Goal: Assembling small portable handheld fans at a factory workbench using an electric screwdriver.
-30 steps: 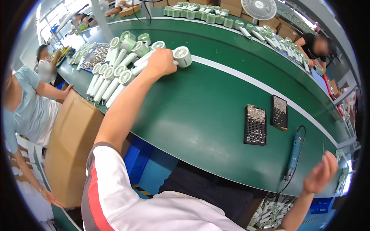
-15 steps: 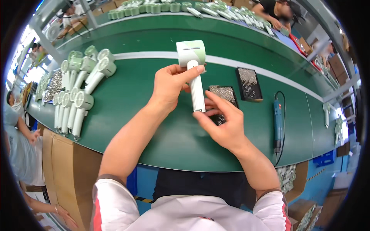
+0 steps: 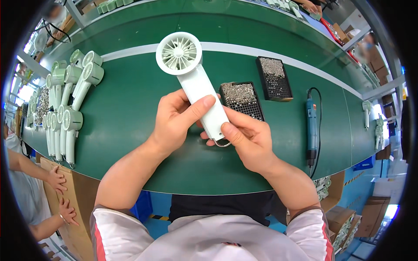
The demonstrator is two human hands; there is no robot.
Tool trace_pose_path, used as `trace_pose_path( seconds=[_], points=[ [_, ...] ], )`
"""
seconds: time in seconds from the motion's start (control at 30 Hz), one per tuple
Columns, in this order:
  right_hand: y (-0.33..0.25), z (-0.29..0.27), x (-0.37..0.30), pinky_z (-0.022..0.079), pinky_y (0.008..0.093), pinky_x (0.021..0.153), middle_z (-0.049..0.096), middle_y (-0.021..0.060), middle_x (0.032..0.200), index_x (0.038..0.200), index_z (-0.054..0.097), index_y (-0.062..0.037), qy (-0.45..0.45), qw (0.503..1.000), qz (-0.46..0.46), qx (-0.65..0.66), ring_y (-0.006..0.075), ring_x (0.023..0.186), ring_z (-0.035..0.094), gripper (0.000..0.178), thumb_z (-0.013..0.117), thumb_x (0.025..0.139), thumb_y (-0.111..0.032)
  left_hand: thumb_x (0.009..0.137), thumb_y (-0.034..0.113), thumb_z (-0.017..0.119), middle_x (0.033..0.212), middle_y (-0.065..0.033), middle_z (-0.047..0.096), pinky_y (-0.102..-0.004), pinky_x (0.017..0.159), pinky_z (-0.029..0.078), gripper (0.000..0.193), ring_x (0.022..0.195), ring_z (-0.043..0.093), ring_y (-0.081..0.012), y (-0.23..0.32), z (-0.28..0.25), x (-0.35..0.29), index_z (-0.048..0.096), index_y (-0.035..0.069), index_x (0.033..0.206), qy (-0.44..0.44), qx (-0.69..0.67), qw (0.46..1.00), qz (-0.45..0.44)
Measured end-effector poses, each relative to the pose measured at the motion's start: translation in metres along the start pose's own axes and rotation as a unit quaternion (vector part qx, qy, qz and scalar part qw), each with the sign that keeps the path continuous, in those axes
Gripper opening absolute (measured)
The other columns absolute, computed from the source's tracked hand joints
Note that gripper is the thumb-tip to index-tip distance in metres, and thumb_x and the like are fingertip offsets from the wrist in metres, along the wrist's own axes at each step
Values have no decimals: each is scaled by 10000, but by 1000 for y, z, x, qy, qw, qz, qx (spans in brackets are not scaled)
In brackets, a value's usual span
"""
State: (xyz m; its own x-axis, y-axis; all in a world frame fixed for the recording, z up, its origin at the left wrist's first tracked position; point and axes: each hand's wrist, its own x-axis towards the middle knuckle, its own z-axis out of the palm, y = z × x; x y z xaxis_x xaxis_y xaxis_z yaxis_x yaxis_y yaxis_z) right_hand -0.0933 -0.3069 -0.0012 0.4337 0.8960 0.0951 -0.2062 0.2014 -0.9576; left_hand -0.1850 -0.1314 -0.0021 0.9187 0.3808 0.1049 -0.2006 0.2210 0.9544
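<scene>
A white handheld fan [image 3: 201, 90] is tilted over the green table, its round grille up and to the left, facing me. My left hand [image 3: 176, 119] is closed round the middle of its handle, thumb on top. My right hand [image 3: 249, 137] grips the handle's lower end between thumb and fingers, beside a metal loop [image 3: 223, 142]. Just past the right hand lies a black tray of small screws [image 3: 241, 100]; a second screw tray [image 3: 274, 78] is farther right. A blue electric screwdriver [image 3: 311, 128] with a black cord lies on the right.
Several pale green and white fans [image 3: 69, 104] stand clustered on the table's left. A cardboard box [image 3: 72, 209] stands at lower left, with another person's hands [image 3: 67, 211] against it. A metal rail [image 3: 143, 51] crosses behind the trays. More fans [image 3: 366, 114] lie far right.
The fan has turned so its grille faces me, and its head has moved left. My right hand has closed on the handle's lower end. The other person's hands have moved onto the box.
</scene>
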Motion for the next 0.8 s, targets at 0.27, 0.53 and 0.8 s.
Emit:
trace_pose_path(
  seconds=[0.27,0.53,0.8],
  points=[
    [-8,4,4,610,422,935,650,237,1297,1497,429,105,5,999,25,-24,326,1128,701,503,479,1110,-213,1010,238,691,990,-94,737,-268,681,535,297,812,675,-114,-1,2,2,698,-35,1128,10,-25,1000,-15],
    [-8,4,-6,595,397,767,689,236,1185,1382,514,94,-4,987,64,149,281,910,713,475,529,1085,-276,948,133,730,1152,-134,711,-371,936,552,426,1049,681,-184,5,1,-3,611,-63,1308,-100,-145,984,16],
    [5,-3,-1,523,374,606,666,165,964,1296,524,35,-107,950,70,285,244,720,616,464,478,1087,-376,894,48,745,1256,-228,676,-445,1059,523,599,1170,674,-295,0,-2,1,506,-72,1430,-132,-182,974,25]
  ],
)
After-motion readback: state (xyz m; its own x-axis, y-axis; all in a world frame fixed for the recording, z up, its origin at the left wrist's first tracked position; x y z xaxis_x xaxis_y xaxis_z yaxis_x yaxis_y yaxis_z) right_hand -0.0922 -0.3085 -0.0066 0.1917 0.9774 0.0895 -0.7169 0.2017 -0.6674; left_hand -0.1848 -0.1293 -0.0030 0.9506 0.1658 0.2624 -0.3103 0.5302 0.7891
